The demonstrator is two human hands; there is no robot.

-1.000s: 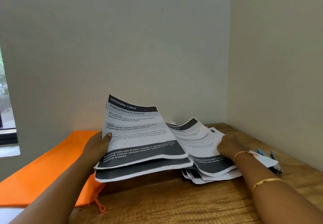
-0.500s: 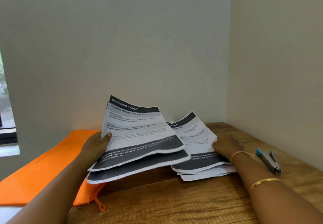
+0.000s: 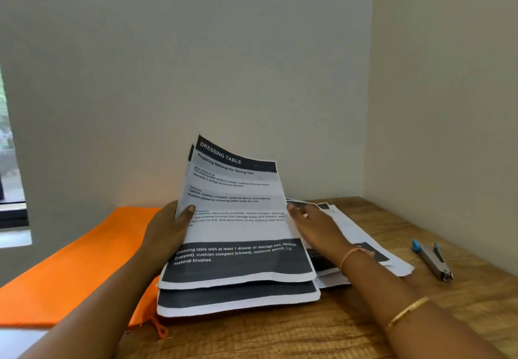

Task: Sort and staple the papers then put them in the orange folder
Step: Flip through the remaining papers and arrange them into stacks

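Your left hand (image 3: 168,232) grips the left edge of the stack of printed sheets (image 3: 238,218), with the thumb pressed on the front page and the other fingers hidden behind it. The stack tilts up toward you, its top page headed "DRESSING TABLE", and its lower left corner overlaps the orange folder (image 3: 70,269), which lies flat on the left of the bench (image 3: 308,336). Your right hand (image 3: 316,227) is flat, fingers straight and slightly spread. Its fingertips reach the stack's right edge and its palm is over the loose pile of papers (image 3: 364,235) on the bench. The stapler (image 3: 433,260) lies right of that pile, apart from it.
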